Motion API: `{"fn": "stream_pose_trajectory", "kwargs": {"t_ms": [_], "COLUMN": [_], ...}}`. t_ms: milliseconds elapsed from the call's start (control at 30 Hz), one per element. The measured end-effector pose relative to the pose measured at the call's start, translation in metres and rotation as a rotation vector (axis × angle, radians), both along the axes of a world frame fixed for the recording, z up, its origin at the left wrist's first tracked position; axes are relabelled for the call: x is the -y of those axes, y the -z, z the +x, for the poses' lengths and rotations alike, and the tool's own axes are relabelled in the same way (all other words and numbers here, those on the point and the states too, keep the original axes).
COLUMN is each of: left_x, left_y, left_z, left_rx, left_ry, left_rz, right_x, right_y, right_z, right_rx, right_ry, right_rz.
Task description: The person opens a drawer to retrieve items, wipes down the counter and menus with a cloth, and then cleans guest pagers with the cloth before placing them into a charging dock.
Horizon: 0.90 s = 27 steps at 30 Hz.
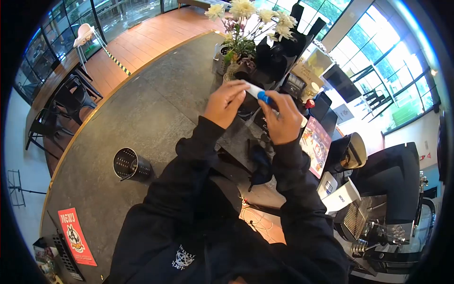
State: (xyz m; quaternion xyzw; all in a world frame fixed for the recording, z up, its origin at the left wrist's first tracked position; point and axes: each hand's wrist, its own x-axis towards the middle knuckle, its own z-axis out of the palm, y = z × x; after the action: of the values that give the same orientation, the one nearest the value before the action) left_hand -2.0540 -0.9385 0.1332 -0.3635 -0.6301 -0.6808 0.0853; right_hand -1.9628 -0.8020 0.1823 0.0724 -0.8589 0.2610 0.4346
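Observation:
A white marker-like tube (254, 90) with a blue end is held up between both hands, above the grey counter. My left hand (224, 102) pinches its white end with thumb and fingers. At the blue end, the fingers of my right hand (283, 116) are closed on it. Behind the tube stand white flowers (242, 10) with green leaves and some black objects. Black sleeves cover both forearms.
On the grey counter (137, 104) are a perforated black metal cup (132, 164) and a red menu (76, 236). To the right are a pink printed sheet (316, 142), a white cup-like container (341, 196) and a coffee machine (378, 232). Black chairs (73, 97) stand beyond the counter's left edge.

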Motion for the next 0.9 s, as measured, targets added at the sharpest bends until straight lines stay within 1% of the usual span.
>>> {"fn": "stream_pose_trajectory", "kwargs": {"t_ms": [33,67,133,167,233,267,333,367,433,467,533,567,633,733,767,833,900], "left_x": [-0.005,-0.009,-0.015,-0.018,-0.020,-0.022,-0.024,-0.026,-0.030,-0.032,-0.032,-0.031,-0.020,-0.011,-0.011,-0.012,-0.014], "left_y": [0.004,0.009,0.024,0.031,0.044,0.050,0.057,0.059,0.065,0.072,0.084,0.090,0.076,0.051,0.056,0.063,0.063], "left_z": [0.001,0.000,-0.009,-0.014,-0.024,-0.028,-0.034,-0.034,-0.033,-0.035,-0.039,-0.042,-0.029,-0.007,-0.007,-0.006,-0.005], "left_rx": [0.001,0.001,0.106,0.104,0.432,0.430,0.597,0.594,0.676,0.676,0.507,0.507,0.453,0.485,0.488,0.346,0.322], "left_ry": [0.039,0.043,0.134,0.135,0.308,0.307,0.360,0.359,0.385,0.385,0.252,0.253,0.085,0.032,0.031,-0.030,-0.058], "left_rz": [-0.080,-0.078,-0.143,-0.144,-0.137,-0.140,-0.148,-0.150,-0.073,-0.074,-0.153,-0.155,-0.306,-0.360,-0.362,-0.363,-0.365], "right_x": [-0.004,-0.008,-0.013,-0.015,-0.022,-0.025,-0.031,-0.034,-0.040,-0.044,-0.052,-0.057,-0.060,-0.061,-0.061,-0.064,-0.067], "right_y": [0.011,0.020,0.036,0.045,0.063,0.072,0.088,0.096,0.108,0.114,0.124,0.129,0.132,0.133,0.133,0.132,0.130], "right_z": [0.002,0.002,0.000,-0.003,-0.012,-0.017,-0.025,-0.029,-0.036,-0.041,-0.052,-0.057,-0.062,-0.066,-0.066,-0.066,-0.064], "right_rx": [0.010,0.010,0.023,0.049,0.068,0.086,0.086,0.101,0.152,0.152,0.182,0.182,0.199,0.231,0.235,0.233,0.267], "right_ry": [0.034,0.037,0.046,0.054,0.034,0.013,-0.002,0.005,0.023,0.023,0.044,0.045,0.031,0.006,0.004,-0.054,-0.067], "right_rz": [0.021,0.023,0.023,-0.003,-0.036,-0.066,-0.063,-0.052,-0.053,-0.054,-0.023,-0.025,0.045,0.057,0.055,0.049,0.058]}}
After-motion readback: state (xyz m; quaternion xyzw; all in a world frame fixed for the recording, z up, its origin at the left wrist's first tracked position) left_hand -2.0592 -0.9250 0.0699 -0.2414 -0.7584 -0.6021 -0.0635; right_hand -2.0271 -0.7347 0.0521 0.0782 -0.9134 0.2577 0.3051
